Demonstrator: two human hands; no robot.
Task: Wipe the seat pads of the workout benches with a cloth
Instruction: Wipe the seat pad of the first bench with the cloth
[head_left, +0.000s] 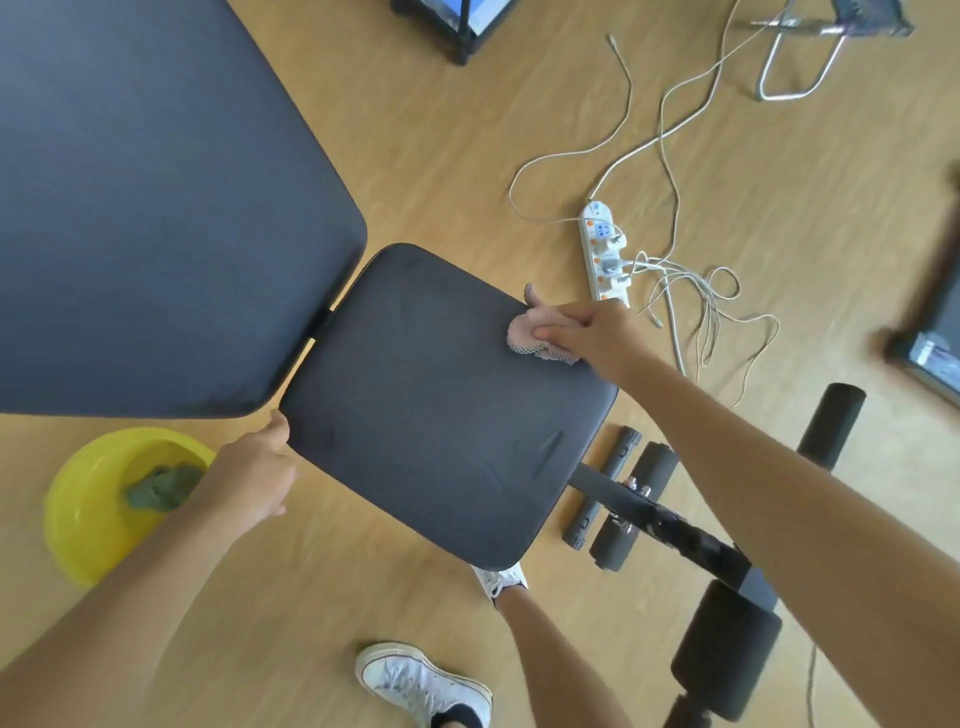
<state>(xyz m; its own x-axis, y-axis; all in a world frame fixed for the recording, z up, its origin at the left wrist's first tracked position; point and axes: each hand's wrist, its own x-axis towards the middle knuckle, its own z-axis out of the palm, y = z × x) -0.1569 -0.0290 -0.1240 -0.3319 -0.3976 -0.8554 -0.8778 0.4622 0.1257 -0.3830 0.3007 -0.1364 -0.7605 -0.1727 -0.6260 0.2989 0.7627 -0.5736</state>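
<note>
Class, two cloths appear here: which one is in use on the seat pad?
The pink cloth, pressed by the right hand on the seat pad; the green cloth sits in the yellow basin.

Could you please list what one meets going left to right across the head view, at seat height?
yellow basin → left hand → seat pad → pink cloth → right hand → foam roller

The right hand (592, 332) presses a pink cloth (535, 338) on the seat pad (441, 405) at its 2 o'clock corner. The left hand (254, 467) grips its 9 o'clock edge.
</note>
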